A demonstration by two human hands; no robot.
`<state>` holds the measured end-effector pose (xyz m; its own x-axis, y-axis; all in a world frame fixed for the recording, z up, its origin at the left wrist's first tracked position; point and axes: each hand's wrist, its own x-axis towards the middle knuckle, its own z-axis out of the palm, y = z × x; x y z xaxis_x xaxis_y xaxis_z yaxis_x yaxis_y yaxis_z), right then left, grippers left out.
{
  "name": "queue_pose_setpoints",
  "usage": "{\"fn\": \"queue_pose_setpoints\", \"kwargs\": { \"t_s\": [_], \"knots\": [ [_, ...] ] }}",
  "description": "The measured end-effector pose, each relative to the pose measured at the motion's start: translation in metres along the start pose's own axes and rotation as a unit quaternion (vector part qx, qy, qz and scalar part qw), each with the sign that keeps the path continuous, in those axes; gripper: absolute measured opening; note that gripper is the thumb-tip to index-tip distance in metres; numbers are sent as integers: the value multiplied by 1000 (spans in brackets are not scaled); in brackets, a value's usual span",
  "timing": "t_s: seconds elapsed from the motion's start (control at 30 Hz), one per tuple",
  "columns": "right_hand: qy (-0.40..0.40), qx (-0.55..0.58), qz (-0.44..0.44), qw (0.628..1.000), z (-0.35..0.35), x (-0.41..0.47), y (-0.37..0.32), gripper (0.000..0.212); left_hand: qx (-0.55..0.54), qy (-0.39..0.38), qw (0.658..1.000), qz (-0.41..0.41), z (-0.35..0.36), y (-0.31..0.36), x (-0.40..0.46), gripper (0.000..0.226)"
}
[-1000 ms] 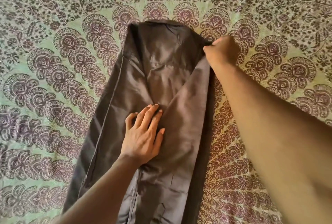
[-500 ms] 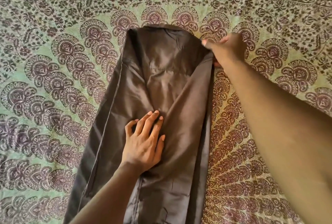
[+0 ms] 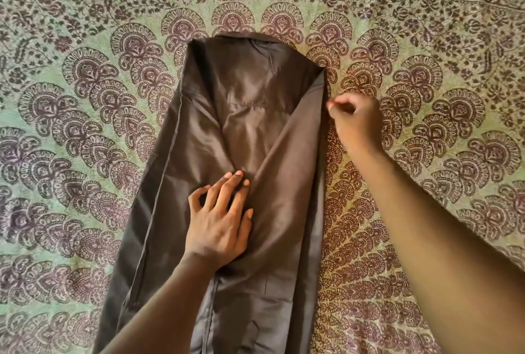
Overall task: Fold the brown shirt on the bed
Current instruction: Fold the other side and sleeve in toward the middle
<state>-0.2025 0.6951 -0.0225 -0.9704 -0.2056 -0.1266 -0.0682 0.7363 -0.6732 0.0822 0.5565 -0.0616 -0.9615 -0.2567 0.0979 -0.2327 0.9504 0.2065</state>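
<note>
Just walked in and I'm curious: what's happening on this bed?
A person is folding a brown shirt on a patterned bedspread. Both long sides are turned in, making a narrow strip. The left hand presses flat on its middle; the right hand, loosely curled, sits beside the shirt's right edge, gripping nothing visible.

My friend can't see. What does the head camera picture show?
A brown shirt, its sides folded in to make a long strip, lies on a green and purple patterned bedspread. The left hand presses flat on its middle, while the right hand, loosely curled, sits beside its right edge.
</note>
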Motion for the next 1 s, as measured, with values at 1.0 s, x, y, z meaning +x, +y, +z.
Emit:
{"fn": "queue_pose_setpoints", "kwargs": {
  "t_s": [1.0],
  "knots": [
    [-135,-375,-241,885,25,14,13,101,-2,-7,1000,0,2,-2,0,52]
  ]
}}
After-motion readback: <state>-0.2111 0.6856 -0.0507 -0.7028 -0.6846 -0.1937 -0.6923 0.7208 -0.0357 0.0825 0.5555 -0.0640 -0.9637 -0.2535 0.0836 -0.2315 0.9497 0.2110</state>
